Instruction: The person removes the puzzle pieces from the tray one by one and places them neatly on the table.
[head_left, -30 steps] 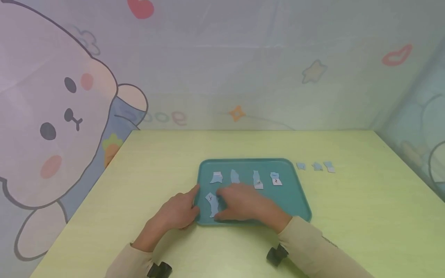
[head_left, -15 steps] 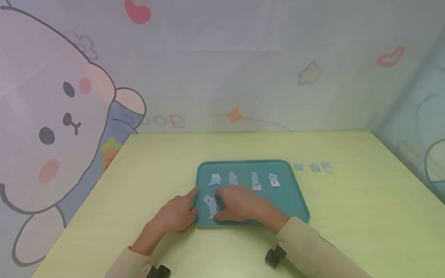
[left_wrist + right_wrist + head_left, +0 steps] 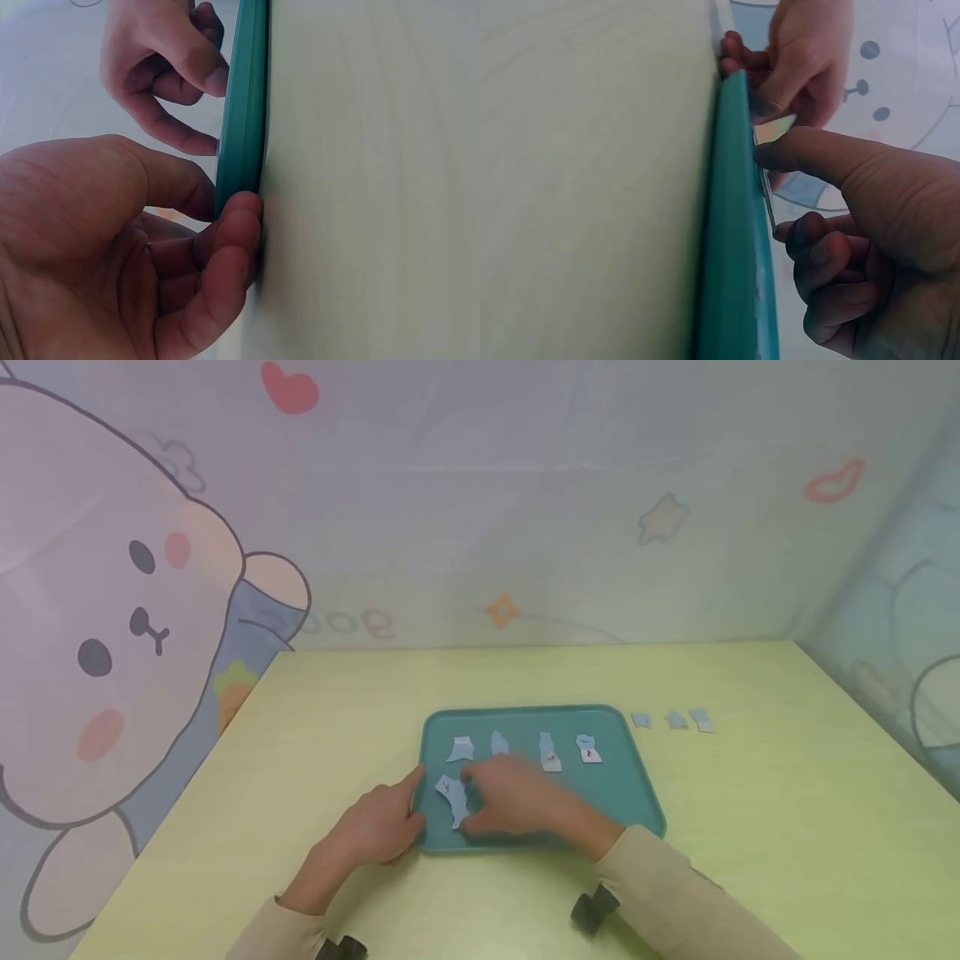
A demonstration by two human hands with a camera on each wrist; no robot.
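Note:
My right hand [image 3: 513, 797] is over the left part of a green tray [image 3: 615, 797]. Its thumb and index finger pinch a pale blue, irregular puzzle piece [image 3: 453, 798] at its two ends; the other fingers are curled in. From the right wrist view, the puzzle piece [image 3: 766, 191] appears as a thin edge, tilted beside the tray wall. At the tray's left side, my left hand [image 3: 382, 822] grips the rim, thumb on the inner side and fingers against the outside, as the left wrist view of the tray [image 3: 244, 97] shows.
Several more pieces lie in a row along the tray's back, among them a blue-and-white piece [image 3: 588, 749] and one partly behind my right hand [image 3: 499, 742]. On the yellow table [image 3: 750, 827], right of the tray, lie three small pieces [image 3: 677, 720]. A patterned curtain [image 3: 465, 527] hangs behind.
The pinched puzzle piece has turned a little and shifted slightly toward the back of the tray with my right fingers. My left hand keeps its hold on the rim. The head view has shifted slightly.

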